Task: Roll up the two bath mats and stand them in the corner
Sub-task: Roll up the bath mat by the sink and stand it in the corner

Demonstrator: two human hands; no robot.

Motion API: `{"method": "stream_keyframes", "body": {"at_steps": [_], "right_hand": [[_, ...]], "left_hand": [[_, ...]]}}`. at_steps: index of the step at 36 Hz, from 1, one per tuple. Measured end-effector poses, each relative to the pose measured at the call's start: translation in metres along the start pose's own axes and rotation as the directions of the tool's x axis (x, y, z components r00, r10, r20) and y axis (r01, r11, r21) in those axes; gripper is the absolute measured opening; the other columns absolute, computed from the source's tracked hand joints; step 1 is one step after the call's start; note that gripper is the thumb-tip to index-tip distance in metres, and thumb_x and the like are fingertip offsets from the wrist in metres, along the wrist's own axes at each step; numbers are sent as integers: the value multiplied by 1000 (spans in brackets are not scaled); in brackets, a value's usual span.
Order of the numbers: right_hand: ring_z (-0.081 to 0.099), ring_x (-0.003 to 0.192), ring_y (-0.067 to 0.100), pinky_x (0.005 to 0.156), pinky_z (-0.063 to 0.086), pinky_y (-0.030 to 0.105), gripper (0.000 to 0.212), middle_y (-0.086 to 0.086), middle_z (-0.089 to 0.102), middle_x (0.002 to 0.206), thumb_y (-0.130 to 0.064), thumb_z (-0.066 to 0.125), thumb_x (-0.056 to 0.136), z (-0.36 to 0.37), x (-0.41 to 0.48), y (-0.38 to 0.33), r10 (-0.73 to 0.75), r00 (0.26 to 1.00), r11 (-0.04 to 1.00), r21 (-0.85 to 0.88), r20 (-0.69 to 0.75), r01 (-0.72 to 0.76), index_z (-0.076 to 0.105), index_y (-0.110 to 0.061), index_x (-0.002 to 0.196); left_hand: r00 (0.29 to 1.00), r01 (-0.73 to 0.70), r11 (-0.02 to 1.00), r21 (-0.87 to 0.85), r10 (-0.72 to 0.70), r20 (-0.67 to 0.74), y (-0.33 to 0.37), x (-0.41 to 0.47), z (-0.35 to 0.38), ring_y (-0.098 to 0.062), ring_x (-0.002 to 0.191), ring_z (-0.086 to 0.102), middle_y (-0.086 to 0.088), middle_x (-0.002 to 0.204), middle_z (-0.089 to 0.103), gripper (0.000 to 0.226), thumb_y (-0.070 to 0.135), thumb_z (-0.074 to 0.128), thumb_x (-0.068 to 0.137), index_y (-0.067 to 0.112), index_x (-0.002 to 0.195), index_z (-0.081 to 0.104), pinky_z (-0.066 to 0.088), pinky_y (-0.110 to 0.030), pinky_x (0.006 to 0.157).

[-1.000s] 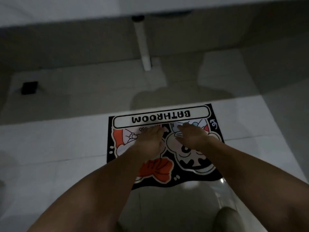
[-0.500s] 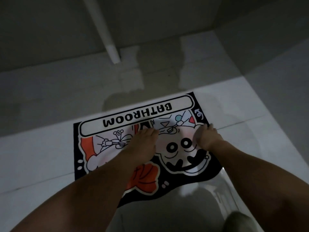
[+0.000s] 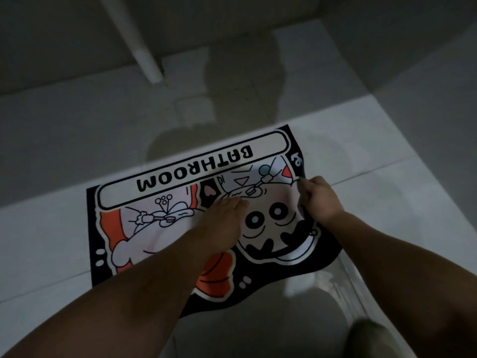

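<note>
A black bath mat (image 3: pixel 165 182) with cartoon figures and the word BATHROOM lies flat on the pale tiled floor, the lettering upside down to me. My left hand (image 3: pixel 227 210) rests palm down on the middle of the mat, fingers together. My right hand (image 3: pixel 318 196) is curled at the mat's right edge, fingers pinching the black border, which is lifted and folded slightly inward there. Only one mat is in view.
A white pipe or leg (image 3: pixel 139 47) comes down to the floor at the back, in front of a low wall. A damp darker patch (image 3: pixel 232 86) spreads over the tiles behind the mat. A greyish knee or foot (image 3: pixel 369 337) shows at bottom right.
My right hand has slid from the mat's middle out to its right edge and closed on the border, lifting it a little. The view has tilted and moved closer. My left hand stays pressed down.
</note>
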State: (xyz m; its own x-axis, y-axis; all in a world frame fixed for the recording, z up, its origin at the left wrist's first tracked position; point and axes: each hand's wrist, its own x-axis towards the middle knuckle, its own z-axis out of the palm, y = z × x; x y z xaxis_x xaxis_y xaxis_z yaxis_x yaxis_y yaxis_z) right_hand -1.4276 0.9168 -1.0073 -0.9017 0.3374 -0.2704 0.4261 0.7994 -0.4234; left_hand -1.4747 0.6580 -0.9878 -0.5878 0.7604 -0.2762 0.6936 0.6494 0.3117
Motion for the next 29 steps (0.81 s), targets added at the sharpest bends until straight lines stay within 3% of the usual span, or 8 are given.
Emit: {"method": "stream_keyframes", "body": {"at_steps": [5, 9, 11, 13, 16, 22, 26, 29], "right_hand": [[51, 88, 21, 80, 36, 24, 18, 11, 48, 111, -5, 47, 92, 5, -7, 8, -71, 997, 968, 244, 13, 65, 58, 2, 105], [57, 97, 26, 78, 38, 18, 25, 16, 60, 114, -3, 53, 89, 5, -2, 8, 37, 999, 948, 318, -27, -26, 67, -3, 109], [61, 97, 29, 80, 48, 27, 24, 15, 66, 109, -2, 60, 83, 3, 2, 4, 138, 990, 903, 414, -27, -115, 69, -7, 105], [62, 88, 30, 69, 52, 31, 25, 12, 66, 98, -2, 64, 77, 3, 8, 1, 240, 971, 871, 446, -18, -207, 66, -8, 100], [56, 77, 27, 57, 40, 26, 28, 8, 59, 86, -5, 62, 74, 2, 13, -5, 309, 951, 872, 404, -17, -276, 58, -8, 101], [59, 86, 32, 66, 37, 27, 42, 14, 65, 94, 3, 47, 78, -6, 5, -13, 7, 998, 995, 98, -68, 0, 63, -19, 111], [58, 87, 34, 70, 44, 32, 42, 15, 58, 93, -9, 55, 85, -34, 0, -27, -224, 972, 974, -36, -67, 222, 57, -23, 125], [58, 91, 34, 79, 44, 30, 52, 17, 57, 98, 3, 57, 80, -65, -4, -44, -372, 928, 927, -44, -5, 371, 56, -16, 129]], "left_hand": [[1000, -11, 1000, -2, 12, 9, 11, 21, 6, -24, 138, 21, -11, 152, 23, 60, 17, 44, 93, 9, 146, 19, 11, -32, 113], [1000, -1, 1000, 2, 1, 3, 13, 29, 1, -25, 136, 24, -11, 151, 26, 59, 18, 44, 93, 9, 146, 20, 15, -33, 113], [1000, -8, 1000, -4, 8, 0, 14, 31, -4, -26, 134, 28, -12, 148, 30, 58, 17, 46, 92, 8, 145, 23, 18, -33, 112], [1000, -6, 1000, -22, 6, -3, 15, 33, -8, -28, 133, 29, -13, 147, 32, 58, 16, 48, 91, 7, 144, 26, 18, -34, 111], [999, -15, 999, -34, 14, -32, 15, 36, -16, -28, 131, 31, -15, 145, 34, 57, 12, 50, 90, 6, 143, 28, 17, -33, 109], [991, -55, 998, -26, 51, -124, 15, 48, -45, -29, 130, 33, -15, 143, 36, 57, 8, 51, 86, 4, 140, 33, 23, -33, 106], [952, -92, 996, -20, 82, -296, 18, 58, -78, -31, 121, 44, -15, 132, 49, 56, 4, 62, 77, 6, 130, 46, 36, -38, 98], [913, -145, 989, 3, 135, -385, 18, 65, -99, -33, 123, 45, -18, 133, 50, 61, 14, 70, 72, 3, 129, 48, 32, -41, 103]]}}
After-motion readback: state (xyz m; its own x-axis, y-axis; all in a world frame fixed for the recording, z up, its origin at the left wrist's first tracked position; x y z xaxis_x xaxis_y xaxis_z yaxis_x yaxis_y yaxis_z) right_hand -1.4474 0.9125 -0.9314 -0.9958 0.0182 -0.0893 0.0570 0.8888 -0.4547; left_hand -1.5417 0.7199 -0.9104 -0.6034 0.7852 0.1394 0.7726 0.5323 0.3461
